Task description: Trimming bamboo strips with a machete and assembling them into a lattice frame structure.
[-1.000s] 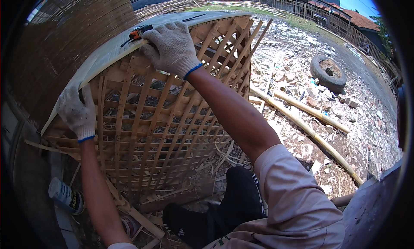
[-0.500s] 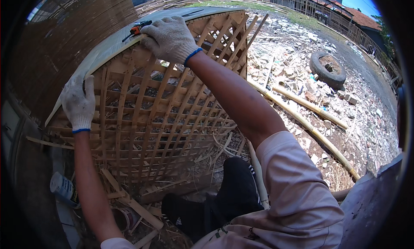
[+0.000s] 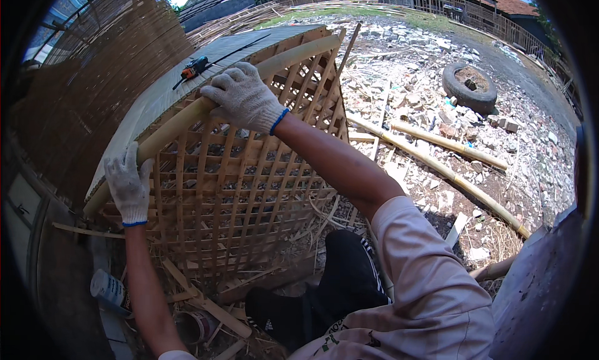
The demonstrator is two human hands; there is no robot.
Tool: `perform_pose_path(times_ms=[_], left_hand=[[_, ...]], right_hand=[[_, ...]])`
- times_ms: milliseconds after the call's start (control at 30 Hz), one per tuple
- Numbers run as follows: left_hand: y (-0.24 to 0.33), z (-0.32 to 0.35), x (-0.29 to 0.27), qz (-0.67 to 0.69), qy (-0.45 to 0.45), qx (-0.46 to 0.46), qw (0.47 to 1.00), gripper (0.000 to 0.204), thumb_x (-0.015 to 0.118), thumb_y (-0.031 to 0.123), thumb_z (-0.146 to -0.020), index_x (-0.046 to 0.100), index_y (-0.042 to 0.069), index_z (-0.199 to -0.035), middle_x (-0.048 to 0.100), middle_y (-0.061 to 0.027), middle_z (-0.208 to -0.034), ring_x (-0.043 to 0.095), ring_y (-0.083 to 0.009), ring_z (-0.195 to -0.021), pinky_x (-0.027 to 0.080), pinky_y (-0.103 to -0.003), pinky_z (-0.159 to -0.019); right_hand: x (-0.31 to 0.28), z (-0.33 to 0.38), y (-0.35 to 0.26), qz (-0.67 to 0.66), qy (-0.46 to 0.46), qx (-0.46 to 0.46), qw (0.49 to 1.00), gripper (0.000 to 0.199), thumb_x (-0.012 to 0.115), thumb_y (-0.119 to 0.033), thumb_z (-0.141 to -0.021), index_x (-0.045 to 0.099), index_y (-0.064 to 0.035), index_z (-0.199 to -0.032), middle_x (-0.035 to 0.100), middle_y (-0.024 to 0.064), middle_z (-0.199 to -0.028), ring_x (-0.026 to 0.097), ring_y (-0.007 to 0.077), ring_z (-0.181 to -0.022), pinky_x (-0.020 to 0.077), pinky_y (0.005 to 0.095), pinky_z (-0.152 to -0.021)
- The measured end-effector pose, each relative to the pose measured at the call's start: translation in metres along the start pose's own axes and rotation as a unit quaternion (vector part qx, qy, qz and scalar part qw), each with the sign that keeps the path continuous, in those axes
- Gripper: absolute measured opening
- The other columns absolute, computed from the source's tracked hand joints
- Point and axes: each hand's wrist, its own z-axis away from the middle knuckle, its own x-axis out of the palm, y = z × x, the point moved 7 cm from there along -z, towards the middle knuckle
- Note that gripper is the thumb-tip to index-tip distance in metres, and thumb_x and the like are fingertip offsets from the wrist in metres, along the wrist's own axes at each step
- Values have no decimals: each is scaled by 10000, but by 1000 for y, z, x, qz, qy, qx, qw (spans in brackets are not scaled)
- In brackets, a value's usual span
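Observation:
A long bamboo length [image 3: 178, 124] lies along the near upper edge of a panel, its rounded side toward me. Both my hands wear off-white knitted gloves with blue cuffs. My right hand [image 3: 246, 100] curls over the bamboo near its middle. Further down at the left end, my left hand [image 3: 128, 185] grips it too, thumb apart from the fingers. Below the bamboo hangs a lattice of crossed wooden or bamboo slats [image 3: 231, 179]. On the pale top surface [image 3: 146, 104] beyond lies an orange-and-black hand tool [image 3: 194, 67], beside a thin dark strip [image 3: 240, 50].
Rubble covers the ground at the right, with an old tyre [image 3: 469, 87] and bamboo poles [image 3: 446, 171]. A woven wall [image 3: 93, 79] rises at the left. Near my left forearm are a whitish can [image 3: 109, 289] and a bucket [image 3: 194, 325]. Loose slats [image 3: 209, 307] lie by my legs.
The bamboo now shows its broad rounded face, where only a thin edge showed before. Both hands appear lower and still hold it. The view has shifted, showing more of the top surface and tool.

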Motion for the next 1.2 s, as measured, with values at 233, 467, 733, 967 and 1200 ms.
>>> perform_pose_path(times_ms=[233,467,733,967,1200], left_hand=[[10,15,25,-10,45,-16,999,594,812,229,-885,560,125,-1413,539,-97,-1222,558,-308,-1202,380,-581,-1169],[2,27,38,-18,99,-11,995,648,827,174,-866,538,125,-1444,510,-81,-1203,529,-291,-1202,327,-618,-1191],[10,24,34,-94,113,-45,988,644,806,209,-864,539,114,-1442,601,-81,-1176,583,-299,-1133,357,-605,-1137],[12,15,24,-36,110,-18,993,581,763,153,-859,560,77,-1398,619,-131,-1107,597,-361,-1025,446,-536,-913],[13,14,29,-9,118,-20,993,544,746,187,-904,563,81,-1405,611,-163,-1135,583,-389,-1000,444,-549,-888]], right_hand=[[17,3,9,27,8,-16,999,600,814,-369,-828,579,-254,-1368,557,24,-1238,530,248,-1237,363,526,-1143],[31,8,7,-15,104,-37,994,638,839,-433,-772,609,-255,-1340,542,17,-1234,522,246,-1228,363,527,-1147],[32,16,-2,59,103,-49,992,579,818,-423,-796,615,-255,-1311,534,-5,-1201,532,201,-1182,382,494,-1099],[25,10,6,-32,105,-45,993,535,807,-418,-810,620,-264,-1287,547,8,-1196,547,218,-1193,398,499,-1091],[27,7,15,-29,81,-34,996,529,782,-439,-825,621,-256,-1294,560,47,-1315,531,260,-1278,370,537,-1118]])
